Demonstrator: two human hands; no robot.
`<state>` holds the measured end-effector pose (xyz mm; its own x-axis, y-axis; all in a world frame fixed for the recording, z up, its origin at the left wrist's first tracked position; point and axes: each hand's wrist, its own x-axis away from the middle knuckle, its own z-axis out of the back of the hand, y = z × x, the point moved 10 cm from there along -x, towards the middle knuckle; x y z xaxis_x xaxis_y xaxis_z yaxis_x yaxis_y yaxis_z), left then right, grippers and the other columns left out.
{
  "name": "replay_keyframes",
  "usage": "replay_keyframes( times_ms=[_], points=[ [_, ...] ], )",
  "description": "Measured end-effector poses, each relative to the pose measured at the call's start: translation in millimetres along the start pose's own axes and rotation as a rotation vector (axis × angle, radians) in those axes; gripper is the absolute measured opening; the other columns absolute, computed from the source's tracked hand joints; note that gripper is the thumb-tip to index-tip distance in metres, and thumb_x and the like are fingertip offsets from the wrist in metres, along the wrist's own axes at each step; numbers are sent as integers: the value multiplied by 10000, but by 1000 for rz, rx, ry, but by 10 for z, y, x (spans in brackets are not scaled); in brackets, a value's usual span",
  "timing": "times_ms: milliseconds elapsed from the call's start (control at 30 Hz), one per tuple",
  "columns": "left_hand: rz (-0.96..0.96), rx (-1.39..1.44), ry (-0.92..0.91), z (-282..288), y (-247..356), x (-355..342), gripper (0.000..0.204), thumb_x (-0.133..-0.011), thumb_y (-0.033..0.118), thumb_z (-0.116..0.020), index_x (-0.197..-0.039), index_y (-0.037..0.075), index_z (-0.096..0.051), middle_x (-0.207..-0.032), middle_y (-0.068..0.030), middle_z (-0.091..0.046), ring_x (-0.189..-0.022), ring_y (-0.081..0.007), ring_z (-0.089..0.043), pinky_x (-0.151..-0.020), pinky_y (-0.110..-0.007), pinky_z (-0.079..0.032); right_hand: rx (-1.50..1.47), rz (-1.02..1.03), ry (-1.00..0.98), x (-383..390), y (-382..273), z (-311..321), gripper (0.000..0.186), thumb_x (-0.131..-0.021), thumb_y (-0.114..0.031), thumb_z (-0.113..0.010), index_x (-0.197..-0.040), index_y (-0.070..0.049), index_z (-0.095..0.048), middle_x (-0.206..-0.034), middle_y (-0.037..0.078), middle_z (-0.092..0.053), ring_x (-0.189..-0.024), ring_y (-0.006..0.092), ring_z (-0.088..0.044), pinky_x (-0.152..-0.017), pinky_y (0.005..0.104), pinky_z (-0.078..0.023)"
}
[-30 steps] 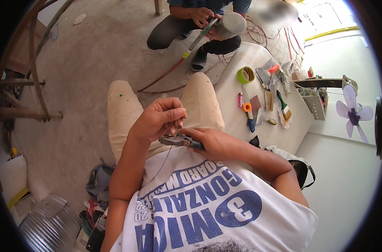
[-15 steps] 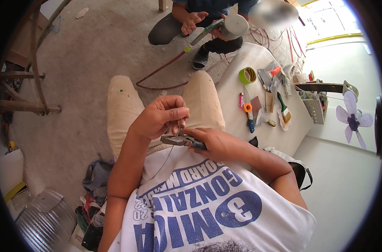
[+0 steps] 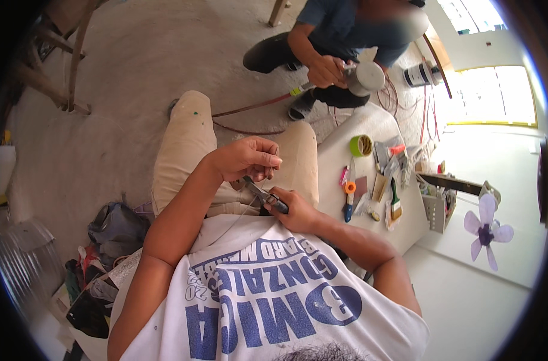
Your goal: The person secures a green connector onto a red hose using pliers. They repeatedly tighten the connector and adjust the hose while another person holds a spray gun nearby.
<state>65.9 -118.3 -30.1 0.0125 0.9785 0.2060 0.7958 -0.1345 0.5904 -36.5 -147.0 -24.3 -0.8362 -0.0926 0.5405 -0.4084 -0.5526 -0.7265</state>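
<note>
Fingers (image 3: 266,161) of the left hand (image 3: 247,157) are pinched shut on something too thin to make out, perhaps a wire end, held just above the pliers (image 3: 263,196), likely so the tool's tip can reach it. The right hand (image 3: 298,210) is curled shut around the dark handles of the pliers, just above the lap and near the chest, where both forearms can brace against the body. A thin pale wire (image 3: 235,219) runs down from the pliers across the white shirt (image 3: 268,289).

To the right, a white desk (image 3: 376,123) carries a green tape roll (image 3: 360,145), an orange-handled tool (image 3: 348,198), a brush (image 3: 396,203) and other small bits, near the right elbow. On the far side, another person crouches on the concrete floor (image 3: 123,90) holding a grey round tool (image 3: 365,77), with red cable (image 3: 250,108) trailing toward the knees. On the near left, bags (image 3: 114,225) crowd the floor.
</note>
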Motion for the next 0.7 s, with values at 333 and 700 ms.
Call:
replay_keyframes(
  times_ms=[333,700],
  points=[
    [-285,-287,349,75,865,730,140,-930,132,-670,-959,26,-581,-751,-57,-655,-607,-104,-626,-563,-231,-521,151,125,-143,-125,-804,357,585,-934,-97,-622,-1485,-161,-434,-1158,189,-643,-1054,383,-623,-932,416,-480],
    [-562,214,937,398,850,1974,91,-980,154,-622,-946,77,-587,-851,-73,-684,-709,-135,-671,-629,-250,-567,139,189,1,-166,-1078,290,570,-971,-91,-564,-1513,-152,-398,-1124,218,-667,-1039,381,-633,-918,407,-480]
  ],
)
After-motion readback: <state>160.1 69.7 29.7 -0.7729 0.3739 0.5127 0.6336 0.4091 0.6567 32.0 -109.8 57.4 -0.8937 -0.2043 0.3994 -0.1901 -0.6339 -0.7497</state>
